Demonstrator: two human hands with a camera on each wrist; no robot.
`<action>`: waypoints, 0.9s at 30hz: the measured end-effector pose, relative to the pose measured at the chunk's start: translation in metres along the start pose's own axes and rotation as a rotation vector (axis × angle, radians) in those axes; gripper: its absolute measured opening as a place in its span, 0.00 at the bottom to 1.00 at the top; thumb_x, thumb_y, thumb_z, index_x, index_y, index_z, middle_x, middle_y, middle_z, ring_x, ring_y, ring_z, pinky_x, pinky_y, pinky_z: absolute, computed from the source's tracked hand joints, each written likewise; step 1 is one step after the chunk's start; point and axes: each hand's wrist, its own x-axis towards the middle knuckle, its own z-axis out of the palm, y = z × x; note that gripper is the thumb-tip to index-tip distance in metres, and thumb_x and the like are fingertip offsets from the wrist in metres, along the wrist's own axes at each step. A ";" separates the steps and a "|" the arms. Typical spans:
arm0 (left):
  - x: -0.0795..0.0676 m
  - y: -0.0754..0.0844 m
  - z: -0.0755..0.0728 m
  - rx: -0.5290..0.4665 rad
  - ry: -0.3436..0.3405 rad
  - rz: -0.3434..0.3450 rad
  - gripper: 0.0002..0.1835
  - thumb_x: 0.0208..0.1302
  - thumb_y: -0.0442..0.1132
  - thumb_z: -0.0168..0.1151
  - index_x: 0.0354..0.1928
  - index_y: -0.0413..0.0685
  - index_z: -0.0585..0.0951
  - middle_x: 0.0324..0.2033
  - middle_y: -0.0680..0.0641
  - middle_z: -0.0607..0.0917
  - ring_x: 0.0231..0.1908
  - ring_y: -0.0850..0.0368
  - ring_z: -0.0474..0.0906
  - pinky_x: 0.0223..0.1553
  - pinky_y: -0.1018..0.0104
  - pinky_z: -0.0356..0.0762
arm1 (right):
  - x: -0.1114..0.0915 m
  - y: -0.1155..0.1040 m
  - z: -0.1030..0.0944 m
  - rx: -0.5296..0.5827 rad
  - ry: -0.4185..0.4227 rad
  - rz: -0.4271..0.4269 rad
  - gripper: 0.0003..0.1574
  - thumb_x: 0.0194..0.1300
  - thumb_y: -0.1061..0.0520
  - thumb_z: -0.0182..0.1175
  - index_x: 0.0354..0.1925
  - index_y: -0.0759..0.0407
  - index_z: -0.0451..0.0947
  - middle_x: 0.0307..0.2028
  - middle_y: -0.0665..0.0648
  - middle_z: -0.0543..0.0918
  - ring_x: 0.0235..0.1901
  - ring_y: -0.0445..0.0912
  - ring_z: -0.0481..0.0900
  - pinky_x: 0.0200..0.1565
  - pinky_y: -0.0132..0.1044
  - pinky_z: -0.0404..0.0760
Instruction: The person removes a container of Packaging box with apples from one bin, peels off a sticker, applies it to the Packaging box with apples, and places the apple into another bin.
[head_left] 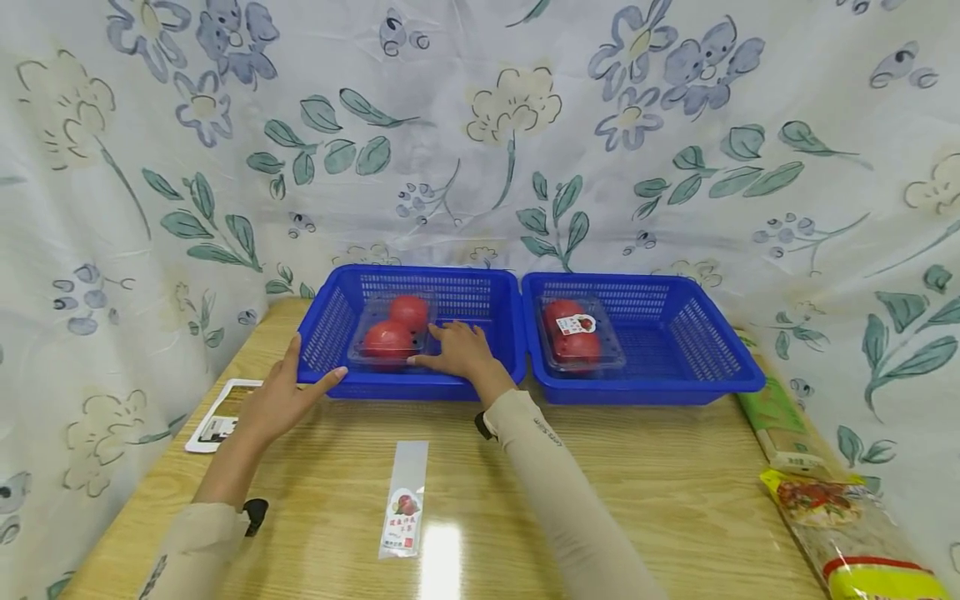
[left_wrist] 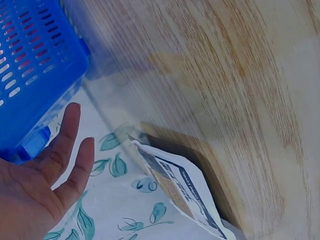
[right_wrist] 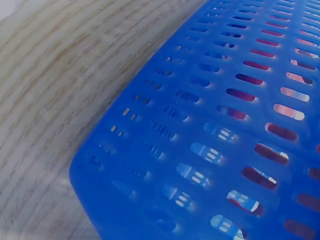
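My left hand (head_left: 277, 400) is spread around the front left corner of the left blue basket (head_left: 420, 390), thumb along the front rim and fingers by the left side. In the left wrist view, two of its fingers stretch past the basket's wall. Inside this basket lies a clear plastic box (head_left: 360, 342) with two round red fruits (head_left: 388, 340). My right hand (head_left: 461, 350) reaches over the front rim, its thumb and forefinger at the box's right end. That hand is out of the right wrist view, which the basket's slotted wall (right_wrist: 200, 125) fills.
The right blue basket (head_left: 652, 386) holds another clear box (head_left: 611, 346) of red fruits, with a label (head_left: 576, 324). A clear strip with a fruit label (head_left: 403, 521) lies in front. A white-edged packet (head_left: 225, 417) lies left; a green bag (head_left: 783, 417) and a yellow-and-clear bag (head_left: 855, 533) lie right.
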 end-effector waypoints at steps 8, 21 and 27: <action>-0.001 0.002 -0.001 0.020 -0.002 0.005 0.61 0.63 0.78 0.43 0.76 0.48 0.24 0.72 0.21 0.46 0.67 0.16 0.50 0.57 0.19 0.53 | 0.006 -0.010 0.002 0.065 -0.027 -0.045 0.52 0.62 0.26 0.57 0.76 0.45 0.58 0.75 0.55 0.61 0.77 0.56 0.49 0.71 0.61 0.56; -0.001 0.002 -0.004 -0.014 -0.015 0.030 0.60 0.64 0.76 0.44 0.77 0.46 0.25 0.73 0.21 0.44 0.68 0.16 0.47 0.58 0.19 0.50 | 0.014 -0.027 0.009 0.108 -0.061 -0.041 0.58 0.61 0.27 0.60 0.78 0.51 0.53 0.75 0.54 0.62 0.77 0.54 0.50 0.73 0.59 0.52; -0.002 0.002 -0.003 -0.013 -0.013 0.039 0.60 0.65 0.75 0.44 0.77 0.46 0.25 0.73 0.21 0.45 0.69 0.17 0.48 0.58 0.20 0.51 | 0.014 -0.038 0.012 0.211 -0.095 0.007 0.66 0.62 0.27 0.59 0.79 0.61 0.42 0.71 0.62 0.68 0.71 0.55 0.65 0.69 0.51 0.65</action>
